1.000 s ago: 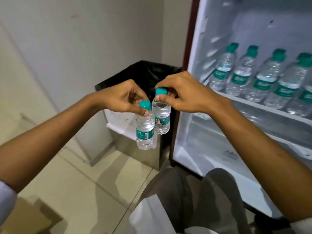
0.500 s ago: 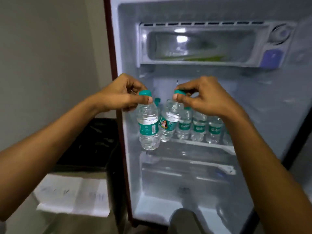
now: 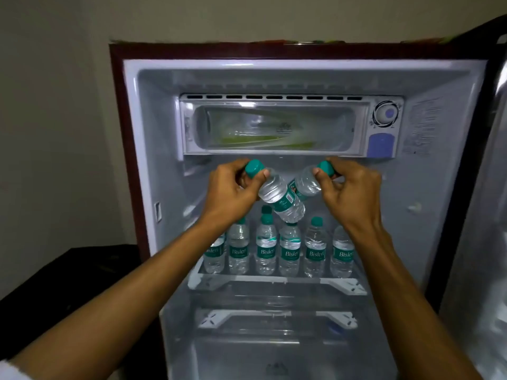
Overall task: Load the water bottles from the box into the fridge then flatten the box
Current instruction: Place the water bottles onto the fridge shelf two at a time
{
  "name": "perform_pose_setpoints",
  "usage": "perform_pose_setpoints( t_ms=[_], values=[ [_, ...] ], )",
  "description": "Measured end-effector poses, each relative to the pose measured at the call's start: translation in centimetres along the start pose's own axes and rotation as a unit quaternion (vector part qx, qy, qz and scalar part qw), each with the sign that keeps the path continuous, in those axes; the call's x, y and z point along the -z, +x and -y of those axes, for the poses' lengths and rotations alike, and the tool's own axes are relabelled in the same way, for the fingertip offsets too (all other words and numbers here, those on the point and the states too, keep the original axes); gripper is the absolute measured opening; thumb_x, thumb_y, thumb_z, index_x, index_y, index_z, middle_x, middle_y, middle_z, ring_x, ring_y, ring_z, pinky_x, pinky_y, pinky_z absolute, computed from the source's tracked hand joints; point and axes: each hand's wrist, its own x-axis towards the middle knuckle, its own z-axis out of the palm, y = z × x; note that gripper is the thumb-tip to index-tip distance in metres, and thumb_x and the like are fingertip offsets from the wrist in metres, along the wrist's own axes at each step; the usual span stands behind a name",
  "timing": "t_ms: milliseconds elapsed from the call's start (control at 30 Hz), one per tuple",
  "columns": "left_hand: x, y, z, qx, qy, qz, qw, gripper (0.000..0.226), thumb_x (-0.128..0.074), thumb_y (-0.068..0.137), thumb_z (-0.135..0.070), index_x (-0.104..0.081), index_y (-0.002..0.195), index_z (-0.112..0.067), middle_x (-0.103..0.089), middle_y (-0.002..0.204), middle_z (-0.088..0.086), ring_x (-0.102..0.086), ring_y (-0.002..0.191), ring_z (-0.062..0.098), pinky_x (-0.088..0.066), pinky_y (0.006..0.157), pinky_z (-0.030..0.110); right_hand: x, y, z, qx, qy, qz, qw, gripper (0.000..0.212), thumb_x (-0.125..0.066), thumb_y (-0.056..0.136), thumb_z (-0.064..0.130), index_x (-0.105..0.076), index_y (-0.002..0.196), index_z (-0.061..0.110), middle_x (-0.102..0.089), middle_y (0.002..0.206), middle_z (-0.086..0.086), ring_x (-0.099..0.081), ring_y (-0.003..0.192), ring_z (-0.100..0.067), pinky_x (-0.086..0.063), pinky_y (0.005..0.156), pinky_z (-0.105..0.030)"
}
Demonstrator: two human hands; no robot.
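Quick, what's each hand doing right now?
Left hand: grips a water bottle by its teal-capped neck, bottle tilted.
Right hand: grips a second bottle by its cap end, also tilted.

Dim, greyish light; soft glare on the fridge (image 3: 153, 160) lining; wide-angle bending at blurred edges.

A plain pale wall (image 3: 55, 119) is seen behind and to the left, taking up the upper part of the view. Low at the left, a dark, black-covered object (image 3: 68, 272) is set against that wall, and its surface is too dim for detail to be made out. A strip of white sleeve (image 3: 9, 372) is caught at the bottom left corner.
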Motion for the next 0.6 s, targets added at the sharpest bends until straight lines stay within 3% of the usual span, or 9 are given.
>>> perform_pose_setpoints(
  t_ms=[67,133,167,233,300,367,467,533,600],
  values=[
    [-1.4,0.3,0.9,-0.007,-0.003,-0.022,1.000,0.030,-0.067,0.081,-0.049,-0.068,0.084,-0.019,-0.063,0.075,0.015,-0.064,0.075,0.034,-0.058,0.060,0.052,-0.4,-0.5,-1.2,-0.015,-0.015,-0.031,0.999,0.012,-0.072,0.088,0.014,-0.072,0.087,0.002,-0.069,0.074,-0.009,-0.057,0.063,-0.013,-0.040,0.060,-0.003],
    [-2.8,0.3,1.9,-0.002,-0.017,-0.045,0.999,0.014,-0.066,0.083,-0.048,-0.065,0.083,-0.034,-0.062,0.072,0.009,-0.064,0.074,0.032,-0.058,0.062,0.051,-1.1,-0.9,-2.6,-0.028,-0.032,-0.045,0.998,0.015,-0.072,0.088,0.013,-0.072,0.093,-0.001,-0.070,0.078,-0.011,-0.058,0.066,-0.013,-0.038,0.065,0.003],
    [-3.5,0.3,2.4,0.004,-0.023,-0.056,0.998,0.010,-0.066,0.083,-0.047,-0.063,0.084,-0.037,-0.062,0.071,0.006,-0.064,0.073,0.030,-0.059,0.063,0.050,-1.5,-1.0,-3.5,-0.034,-0.043,-0.045,0.997,0.019,-0.071,0.089,0.015,-0.072,0.098,-0.002,-0.071,0.082,-0.012,-0.060,0.069,-0.015,-0.041,0.069,-0.001],
    [-5.2,0.2,3.5,0.022,-0.032,-0.075,0.996,0.012,-0.066,0.086,-0.043,-0.064,0.089,-0.032,-0.062,0.072,0.005,-0.064,0.072,0.026,-0.059,0.065,0.044,-2.4,-1.4,-5.3,-0.052,-0.059,-0.045,0.996,0.024,-0.070,0.090,0.018,-0.072,0.105,-0.001,-0.073,0.089,-0.014,-0.065,0.076,-0.024,-0.055,0.073,-0.024],
    [-7.3,0.2,4.4,0.034,-0.027,-0.087,0.995,0.015,-0.067,0.088,-0.034,-0.065,0.090,-0.019,-0.062,0.072,0.005,-0.061,0.068,0.018,-0.056,0.063,0.028,-3.2,-1.6,-6.9,-0.070,-0.078,-0.040,0.994,0.023,-0.069,0.091,0.018,-0.071,0.104,-0.001,-0.072,0.087,-0.015,-0.065,0.075,-0.028,-0.058,0.068,-0.039],
    [-9.3,0.3,5.0,0.034,-0.012,-0.082,0.996,0.013,-0.069,0.088,-0.027,-0.065,0.087,-0.015,-0.061,0.069,0.002,-0.054,0.062,0.008,-0.046,0.057,0.016,-3.8,-1.7,-8.3,-0.082,-0.106,-0.023,0.991,0.016,-0.068,0.090,0.014,-0.072,0.098,0.000,-0.071,0.080,-0.015,-0.063,0.068,-0.027,-0.057,0.063,-0.041],
    [-11.8,1.5,5.8,0.026,0.013,-0.056,0.998,0.014,-0.070,0.087,-0.025,-0.066,0.085,-0.011,-0.060,0.069,0.000,-0.052,0.061,0.004,-0.043,0.055,0.013,-4.4,-1.6,-10.0,-0.098,-0.137,0.015,0.986,0.010,-0.070,0.087,0.009,-0.072,0.090,-0.001,-0.070,0.073,-0.016,-0.057,0.057,-0.022,-0.054,0.061,-0.031],
    [-13.1,2.9,6.1,0.021,0.028,-0.034,0.999,0.012,-0.070,0.086,-0.021,-0.065,0.083,-0.010,-0.057,0.066,-0.004,-0.050,0.058,0.002,-0.035,0.053,0.006,-5.0,-1.5,-11.2,-0.125,-0.163,0.055,0.977,0.017,-0.069,0.088,0.013,-0.073,0.097,-0.001,-0.072,0.078,-0.018,-0.062,0.061,-0.026,-0.048,0.065,-0.024],
    [-14.1,4.2,6.6,0.031,0.037,-0.007,0.999,0.011,-0.070,0.086,-0.017,-0.065,0.083,-0.008,-0.055,0.065,-0.005,-0.049,0.057,0.003,-0.034,0.053,0.007,-5.8,-1.4,-12.7,-0.157,-0.192,0.093,0.964,0.026,-0.067,0.089,0.021,-0.073,0.107,0.002,-0.073,0.086,-0.019,-0.067,0.072,-0.032,-0.049,0.067,-0.026]
  ],
)
